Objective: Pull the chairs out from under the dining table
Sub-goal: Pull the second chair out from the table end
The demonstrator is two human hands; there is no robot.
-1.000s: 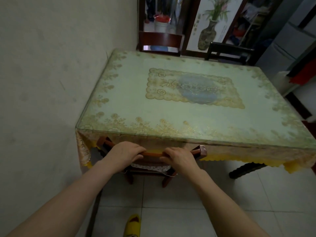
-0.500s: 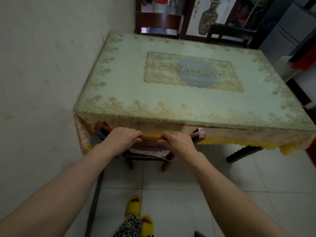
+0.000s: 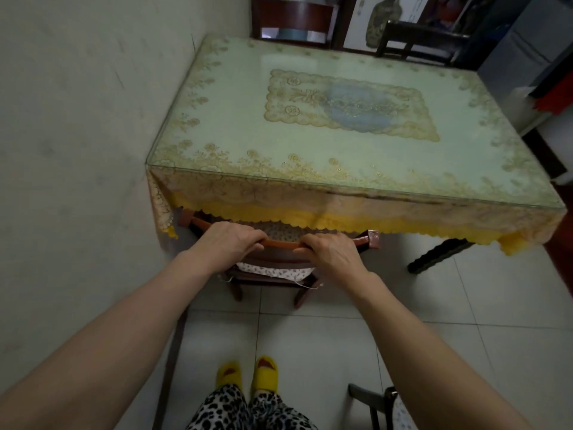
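Observation:
A reddish wooden chair (image 3: 370, 238) with a patterned seat cushion (image 3: 273, 270) stands at the near edge of the dining table (image 3: 356, 181), which carries a gold-patterned cloth under glass. My left hand (image 3: 228, 243) and my right hand (image 3: 330, 254) both grip the chair's curved top rail (image 3: 280, 244). The front of the seat is hidden below the hanging cloth. Two more chairs stand at the table's far side: a red-brown chair (image 3: 291, 15) on the left and a dark chair (image 3: 418, 41) on the right.
A wall (image 3: 77, 150) runs close along the table's left side. A dark table leg (image 3: 437, 254) shows at the right. Part of another dark chair (image 3: 372, 401) is at the bottom right, beside my yellow slippers (image 3: 248, 373) on the tiled floor.
The chair has slid back toward me, out from under the cloth, with both hands still on its top rail. My feet have stepped back into view.

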